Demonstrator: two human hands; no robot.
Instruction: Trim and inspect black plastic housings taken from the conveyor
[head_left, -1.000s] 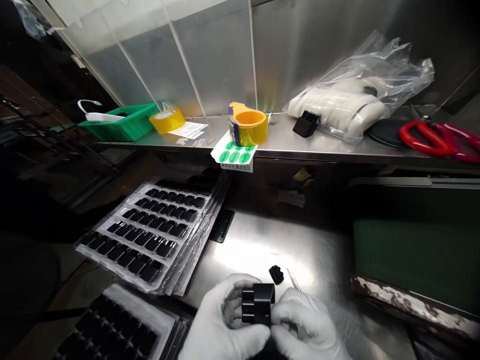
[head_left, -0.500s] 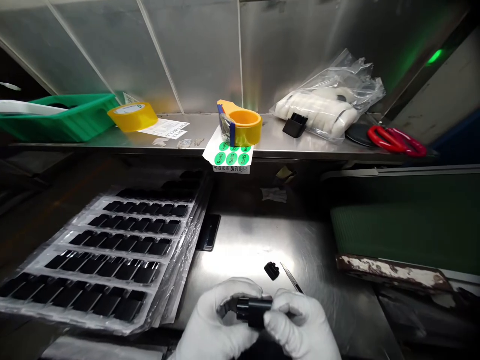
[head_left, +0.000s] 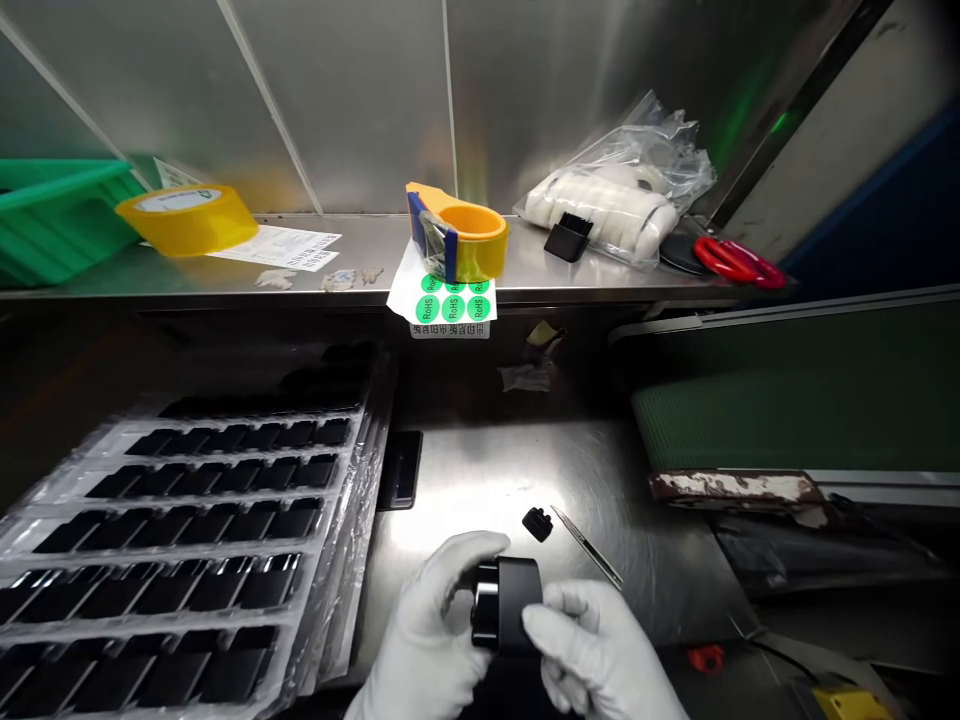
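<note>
A glossy and matt black plastic housing (head_left: 517,600) is held between my two white-gloved hands near the bottom of the head view. My left hand (head_left: 435,630) curls around its left end, thumb and fingers gripping it. On the right side, my right hand (head_left: 592,640) pinches the matt end with thumb and fingers. Just beyond my hands, a small black plastic part (head_left: 537,523) lies on the steel bench (head_left: 480,460). Beside that part rest metal tweezers (head_left: 589,547), slanting toward the right.
Stacked clear trays (head_left: 330,560) of black parts fill the left. A phone (head_left: 401,468) lies beside them. The shelf (head_left: 360,215) bears a tape dispenser (head_left: 457,235), a yellow tape roll (head_left: 187,220), bagged gloves (head_left: 607,205) and red-handled scissors (head_left: 739,262). A green conveyor belt (head_left: 802,390) runs at right.
The black housing has turned in my hands, so a broader face shows. My view has shifted right, and the tweezers are less covered by my right hand.
</note>
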